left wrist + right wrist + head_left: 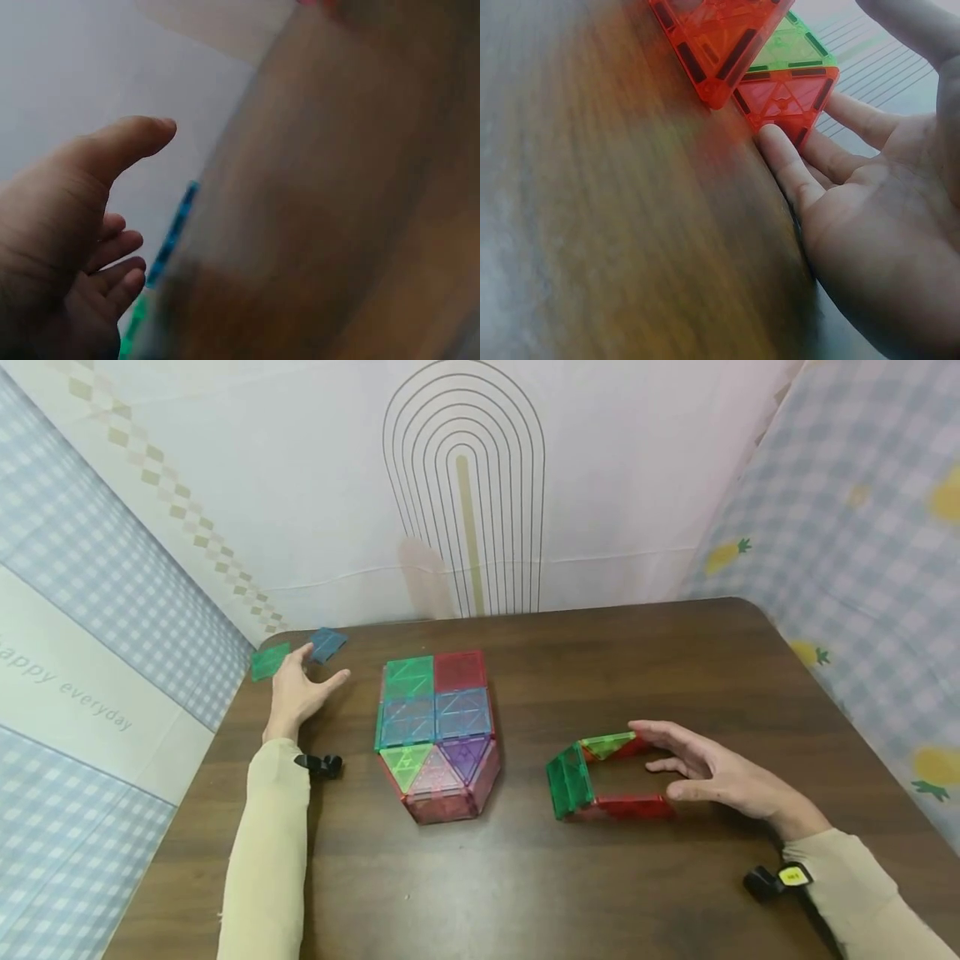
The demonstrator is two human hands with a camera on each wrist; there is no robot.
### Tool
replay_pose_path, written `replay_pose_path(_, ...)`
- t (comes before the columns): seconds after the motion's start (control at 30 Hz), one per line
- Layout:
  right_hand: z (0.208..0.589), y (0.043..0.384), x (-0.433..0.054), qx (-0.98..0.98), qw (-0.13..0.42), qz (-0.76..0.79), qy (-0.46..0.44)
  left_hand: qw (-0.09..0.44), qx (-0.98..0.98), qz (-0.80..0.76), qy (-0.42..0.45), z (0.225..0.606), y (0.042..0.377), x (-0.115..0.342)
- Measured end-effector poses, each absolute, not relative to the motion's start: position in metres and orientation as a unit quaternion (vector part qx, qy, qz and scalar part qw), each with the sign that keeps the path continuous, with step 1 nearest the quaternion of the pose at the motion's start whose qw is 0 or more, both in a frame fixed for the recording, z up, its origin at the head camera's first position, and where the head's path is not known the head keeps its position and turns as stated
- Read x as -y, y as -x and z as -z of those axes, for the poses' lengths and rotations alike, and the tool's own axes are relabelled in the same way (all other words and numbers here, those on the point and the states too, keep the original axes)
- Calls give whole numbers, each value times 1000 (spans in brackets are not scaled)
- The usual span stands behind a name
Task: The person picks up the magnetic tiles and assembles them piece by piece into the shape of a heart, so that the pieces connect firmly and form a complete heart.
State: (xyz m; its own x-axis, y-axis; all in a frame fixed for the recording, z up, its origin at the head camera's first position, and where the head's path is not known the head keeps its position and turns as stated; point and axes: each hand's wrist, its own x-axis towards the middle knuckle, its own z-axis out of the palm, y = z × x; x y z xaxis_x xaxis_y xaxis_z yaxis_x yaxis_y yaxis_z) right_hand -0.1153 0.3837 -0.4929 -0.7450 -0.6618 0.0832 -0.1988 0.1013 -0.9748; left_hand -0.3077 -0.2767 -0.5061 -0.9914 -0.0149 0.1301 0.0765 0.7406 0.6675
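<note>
My left hand [295, 695] hovers at the table's far left, thumb spread wide from the fingers. Its fingers overlap a flat green magnetic tile [268, 661], and a blue magnetic tile [327, 644] lies just beyond them. To the right, a small three-sided wall of magnetic tiles stands: green tiles [568, 781] on the left, a lime triangle [606, 745] and a red triangle [784, 97] at the back, red tiles [636, 807] in front. Around the open end of this wall, my right hand [712, 777] spreads loosely, its fingertips right at the back red triangle.
Between the hands stands a larger box of magnetic tiles [408, 718], roofed with green, red, blue and purple squares and triangles, its near end angled. Patterned cloth [322, 485] hangs behind the wooden table [525, 885] and along both sides.
</note>
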Motion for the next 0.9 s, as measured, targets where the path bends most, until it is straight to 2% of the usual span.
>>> replay_pose_path(0.17, 489, 116, -382, -718, 198, 598, 295, 47, 939, 340, 24, 513, 306, 280)
replay_pose_path(0.57, 486, 113, -379, -719, 202, 603, 280, 77, 940, 330, 35, 512, 282, 281)
replay_pose_path(0.9, 489, 113, -381, -724, 201, 600, 275, 56, 937, 344, 24, 510, 263, 281)
